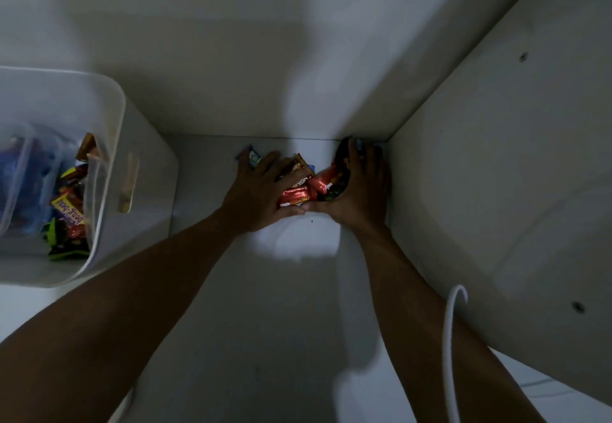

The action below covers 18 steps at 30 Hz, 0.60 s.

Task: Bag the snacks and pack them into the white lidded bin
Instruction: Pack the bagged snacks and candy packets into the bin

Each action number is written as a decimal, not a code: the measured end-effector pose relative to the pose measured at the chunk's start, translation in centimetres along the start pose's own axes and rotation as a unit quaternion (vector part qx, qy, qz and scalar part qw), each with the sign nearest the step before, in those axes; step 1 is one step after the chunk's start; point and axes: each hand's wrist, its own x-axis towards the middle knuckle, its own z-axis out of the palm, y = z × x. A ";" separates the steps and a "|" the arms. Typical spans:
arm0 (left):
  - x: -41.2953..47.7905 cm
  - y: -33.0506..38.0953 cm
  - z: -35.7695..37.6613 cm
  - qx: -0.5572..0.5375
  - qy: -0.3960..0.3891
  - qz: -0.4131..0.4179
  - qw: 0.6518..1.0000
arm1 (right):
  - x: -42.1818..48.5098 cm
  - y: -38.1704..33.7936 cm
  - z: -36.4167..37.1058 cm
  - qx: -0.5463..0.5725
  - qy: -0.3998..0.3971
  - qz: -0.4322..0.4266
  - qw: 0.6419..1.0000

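1. Both hands are cupped around a snack pile (303,187) at the far right corner of the shelf (265,306). The left hand (260,192) covers its left side and the right hand (362,190) wraps its right side, with the thumbs meeting at the near edge.
2. Red wrappers show between the hands, and a blue packet (249,154) pokes out past the left fingers.
3. The white bin (149,164) sits open on the far left, well apart from the pile, with bagged snacks (69,214) inside.
4. A white cable (449,323) loops by the right forearm.
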 end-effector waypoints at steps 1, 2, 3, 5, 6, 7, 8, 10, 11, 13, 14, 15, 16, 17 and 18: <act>-0.2 0.1 0.1 -0.006 0.019 -0.006 1.000 | -0.2 0.0 0.0 0.000 0.011 0.000 1.000; -0.5 0.2 0.2 -0.012 0.036 -0.012 0.999 | -0.3 -0.1 0.1 0.001 0.017 0.002 1.000; -0.8 0.2 0.3 -0.016 0.050 -0.019 0.998 | -0.5 -0.1 0.1 0.000 0.020 0.006 1.000; -1.3 0.2 0.7 -0.017 0.060 -0.036 0.997 | -0.7 -0.1 0.3 -0.011 0.036 0.004 0.999; -1.4 0.2 0.8 -0.018 0.059 -0.042 0.997 | -0.7 -0.1 0.5 -0.015 0.047 0.000 0.999; -1.4 0.2 0.9 -0.020 0.059 -0.046 0.997 | -0.7 -0.1 0.7 -0.017 0.051 -0.003 0.999; -1.5 0.2 0.9 -0.022 0.063 -0.048 0.997 | -0.6 -0.2 0.8 -0.020 0.045 -0.004 0.999; -1.6 0.3 1.0 -0.021 0.086 -0.048 0.995 | -0.3 -0.3 1.0 -0.027 0.026 -0.008 0.999; -1.6 0.4 1.1 -0.020 0.101 -0.049 0.993 | -0.2 -0.4 0.9 -0.029 0.024 -0.013 0.999; -1.6 0.5 1.3 -0.028 0.121 -0.059 0.991 | -0.2 -0.5 0.8 -0.036 0.042 -0.031 0.998; -1.6 0.5 1.5 -0.036 0.123 -0.064 0.990 | -0.4 -0.5 0.9 -0.039 0.056 -0.042 0.997; -1.6 0.5 1.6 -0.048 0.123 -0.067 0.989 | -0.6 -0.5 1.0 -0.041 0.064 -0.051 0.996; -1.6 0.4 1.7 -0.066 0.122 -0.070 0.988 | -0.9 -0.5 1.1 -0.044 0.068 -0.059 0.995; -1.6 0.3 1.8 -0.088 0.121 -0.074 0.986 | -1.2 -0.5 1.2 -0.048 0.071 -0.065 0.994; -1.6 0.3 1.8 -0.109 0.118 -0.078 0.984 | -1.4 -0.5 1.4 -0.049 0.072 -0.071 0.994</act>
